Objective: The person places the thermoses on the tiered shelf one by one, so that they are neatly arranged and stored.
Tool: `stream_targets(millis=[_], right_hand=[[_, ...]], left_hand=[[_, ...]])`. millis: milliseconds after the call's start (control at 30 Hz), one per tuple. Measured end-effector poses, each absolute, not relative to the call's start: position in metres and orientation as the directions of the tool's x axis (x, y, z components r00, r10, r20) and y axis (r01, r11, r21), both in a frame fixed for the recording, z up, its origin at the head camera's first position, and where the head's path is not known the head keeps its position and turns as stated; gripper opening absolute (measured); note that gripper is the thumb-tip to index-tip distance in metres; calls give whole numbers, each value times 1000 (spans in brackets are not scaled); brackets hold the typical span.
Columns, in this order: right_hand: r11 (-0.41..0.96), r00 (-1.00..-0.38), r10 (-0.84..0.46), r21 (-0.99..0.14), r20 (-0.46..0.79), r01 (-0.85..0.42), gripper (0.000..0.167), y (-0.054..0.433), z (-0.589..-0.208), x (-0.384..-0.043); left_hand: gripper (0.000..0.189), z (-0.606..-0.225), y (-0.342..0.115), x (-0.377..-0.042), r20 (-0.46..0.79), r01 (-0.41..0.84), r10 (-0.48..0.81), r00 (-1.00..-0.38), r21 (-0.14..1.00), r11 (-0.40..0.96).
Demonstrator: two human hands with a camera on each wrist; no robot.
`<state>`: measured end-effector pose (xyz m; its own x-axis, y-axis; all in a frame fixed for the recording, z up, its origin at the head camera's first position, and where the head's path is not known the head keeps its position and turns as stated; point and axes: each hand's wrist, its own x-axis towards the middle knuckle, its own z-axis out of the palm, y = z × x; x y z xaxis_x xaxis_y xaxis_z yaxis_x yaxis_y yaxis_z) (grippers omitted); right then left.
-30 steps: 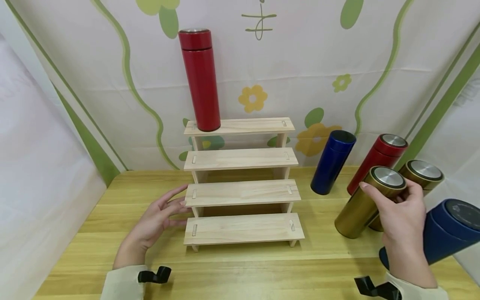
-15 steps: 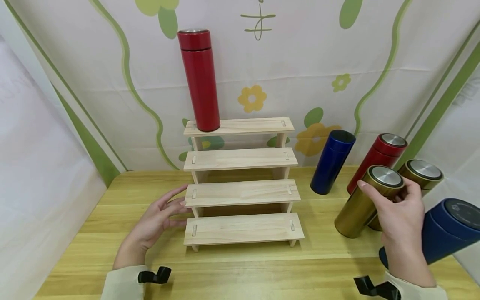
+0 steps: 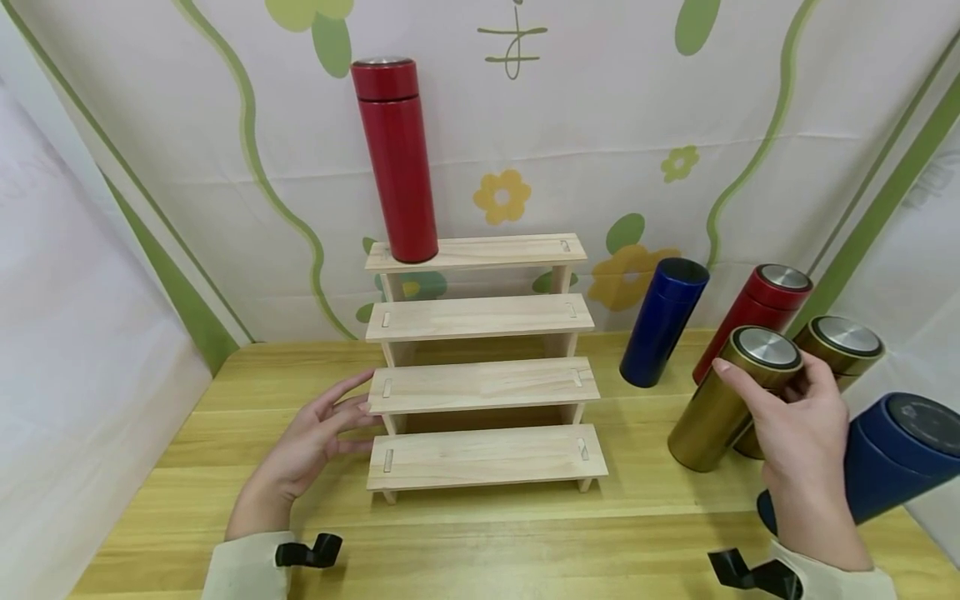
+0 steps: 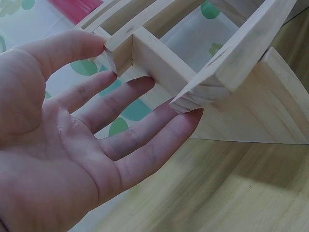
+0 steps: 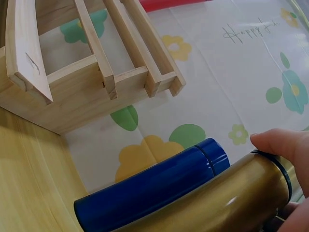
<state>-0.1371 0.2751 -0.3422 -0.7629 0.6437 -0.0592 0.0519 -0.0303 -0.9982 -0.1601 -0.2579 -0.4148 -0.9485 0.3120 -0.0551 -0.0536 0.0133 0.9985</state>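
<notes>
My right hand (image 3: 802, 433) grips the upper part of a gold thermos bottle (image 3: 708, 417) with a silver-topped lid, thumb on its near left side. In the right wrist view the gold bottle slants across the bottom, in front of a glossy blue bottle (image 5: 149, 188). My left hand (image 3: 322, 433) is at the left side of a four-step wooden display stand (image 3: 487, 385). Its fingers are spread and fairly straight, the thumb and fingertips touching the step ends in the left wrist view. A tall red thermos bottle (image 3: 397, 167) stands upright on the stand's top step, at its left end.
To the right on the wooden table (image 3: 480, 550) stand the blue bottle, a red thermos bottle (image 3: 757, 312), a second gold bottle (image 3: 847, 350) partly hidden, and a wide dark blue bottle (image 3: 892, 467) behind my right wrist. A printed cloth backdrop (image 3: 585, 100) rises behind the stand.
The top of the held gold bottle has shifted slightly left and up, along with my right hand. My left hand keeps its place at the stand.
</notes>
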Motion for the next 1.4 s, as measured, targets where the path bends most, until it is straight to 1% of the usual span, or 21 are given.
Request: stream_targets(millis=[100, 300, 467, 633, 800, 1000, 1067, 1233, 1333, 1400], right_hand=[[-24, -761, 646, -998, -64, 63, 74, 276, -342, -137], [-40, -779, 622, -997, -74, 63, 77, 277, -341, -138], [-39, -777, 623, -996, -90, 85, 79, 279, -339, -137], [-23, -799, 598, -998, -62, 61, 77, 279, -339, -139], [34, -830, 558, -998, -27, 55, 75, 281, -342, -140], [196, -851, 525, -971, -15, 138, 85, 283, -346, -140], [210, -853, 522, -967, -13, 142, 86, 283, -347, -140], [82, -843, 538, -993, -29, 87, 84, 282, -348, -141], [77, -840, 542, -994, -19, 72, 81, 282, -348, -140], [109, -843, 538, -992, 0, 70, 77, 282, -349, -140]], left_hand=[[62, -415, -258, -160, -55, -54, 313, -948, 998, 10], [62, -414, -258, -160, -59, -57, 305, -951, 998, 15], [62, -413, -258, -159, -56, -54, 305, -951, 998, 15], [62, -413, -258, -158, -54, -54, 301, -952, 998, 8], [62, -413, -258, -158, -56, -55, 300, -952, 998, 12], [61, -414, -258, -158, -60, -58, 299, -952, 998, 15], [61, -414, -258, -159, -59, -57, 301, -952, 998, 15], [61, -414, -257, -159, -51, -50, 309, -950, 999, 11], [61, -415, -257, -160, -47, -46, 313, -949, 999, 9], [61, -415, -257, -160, -47, -46, 314, -948, 999, 10]])
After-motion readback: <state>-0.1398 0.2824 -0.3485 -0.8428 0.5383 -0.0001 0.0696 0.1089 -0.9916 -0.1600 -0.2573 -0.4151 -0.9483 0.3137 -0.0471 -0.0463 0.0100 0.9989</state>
